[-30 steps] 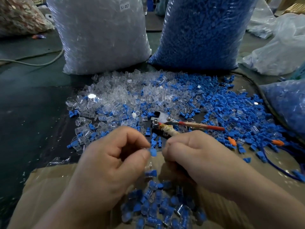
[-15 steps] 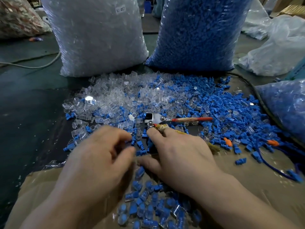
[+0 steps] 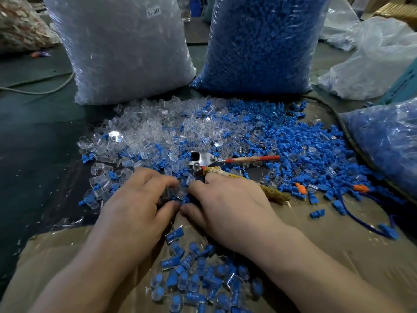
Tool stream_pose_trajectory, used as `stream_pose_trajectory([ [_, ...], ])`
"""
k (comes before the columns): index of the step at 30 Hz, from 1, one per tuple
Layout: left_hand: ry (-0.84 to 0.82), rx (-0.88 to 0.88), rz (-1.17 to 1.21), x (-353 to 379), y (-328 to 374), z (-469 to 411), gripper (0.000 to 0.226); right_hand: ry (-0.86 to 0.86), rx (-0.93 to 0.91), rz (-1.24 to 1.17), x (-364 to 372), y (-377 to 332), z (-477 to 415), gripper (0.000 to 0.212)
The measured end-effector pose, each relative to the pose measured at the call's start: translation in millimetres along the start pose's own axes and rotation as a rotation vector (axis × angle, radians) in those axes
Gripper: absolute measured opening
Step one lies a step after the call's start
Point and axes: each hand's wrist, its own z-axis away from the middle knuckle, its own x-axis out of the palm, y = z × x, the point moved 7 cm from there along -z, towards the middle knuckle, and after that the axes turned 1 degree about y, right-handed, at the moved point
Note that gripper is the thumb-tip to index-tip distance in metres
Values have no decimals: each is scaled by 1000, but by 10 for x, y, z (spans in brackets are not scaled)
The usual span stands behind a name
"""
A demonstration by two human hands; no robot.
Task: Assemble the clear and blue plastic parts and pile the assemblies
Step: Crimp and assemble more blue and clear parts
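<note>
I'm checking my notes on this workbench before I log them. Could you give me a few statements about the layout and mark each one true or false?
1. The bag of clear parts stands left of the bag of blue parts. True.
2. The pile of assemblies lies against the bags. False: it lies on the cardboard nearest the person, between the forearms.
3. A red-handled tool lies in the loose heap of clear and blue parts. True.
4. The left hand and right hand are raised well above the heap. False: both reach down at its near edge.
</note>
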Motion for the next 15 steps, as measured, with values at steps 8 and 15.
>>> stream_pose_trajectory([
  [8,87,-16,143,-41,-49,10,30,22,60,-73,-28,92,-9,8],
  [15,34,-32,109,-20,-90,3,26,-24,38,-166,-84,68,70,20],
])
